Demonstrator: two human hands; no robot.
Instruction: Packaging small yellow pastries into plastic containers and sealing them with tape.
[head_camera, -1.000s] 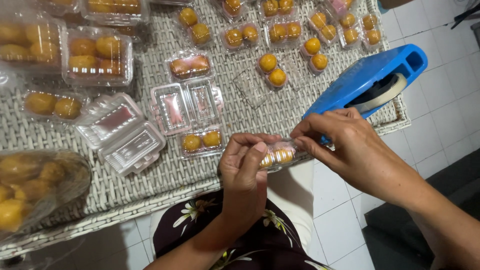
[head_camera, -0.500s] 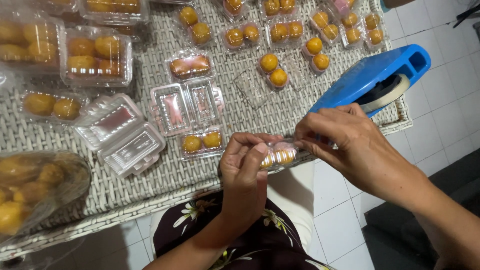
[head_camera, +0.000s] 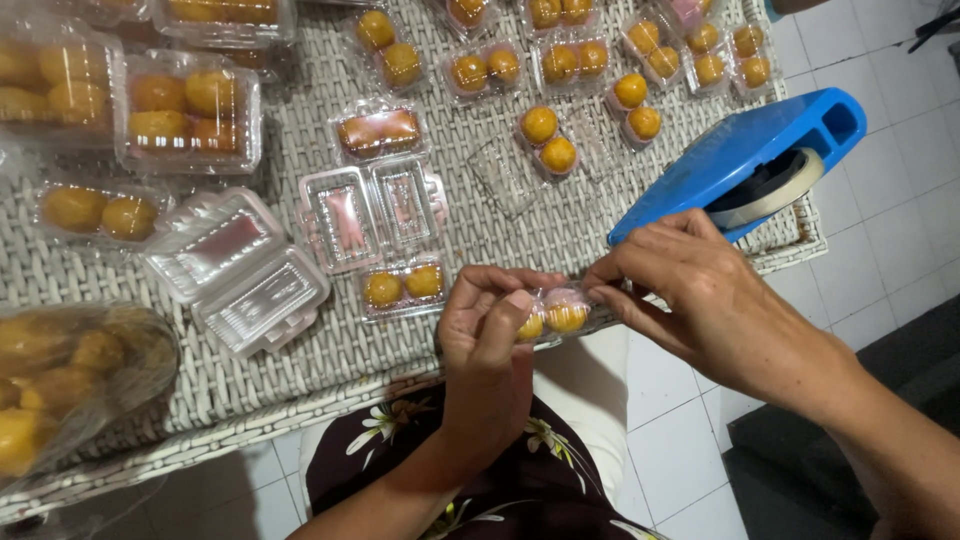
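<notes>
Both hands (head_camera: 500, 330) (head_camera: 690, 290) grip pastry box (head_camera: 556, 314) — closed.

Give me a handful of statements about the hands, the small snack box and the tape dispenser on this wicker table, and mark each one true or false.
1. Both hands hold one small clear box of yellow snacks. True: the left hand and the right hand grip it from either side.
2. The tape dispenser is red. False: it is blue.
3. The held box hangs over the table's near edge. True: it is in front of the wicker table, above the lap.
4. Every box on the table is shut. False: an empty box lies open, and a larger one beside it too.
5. The left hand rests on the dispenser. False: it is on the held box.
</notes>
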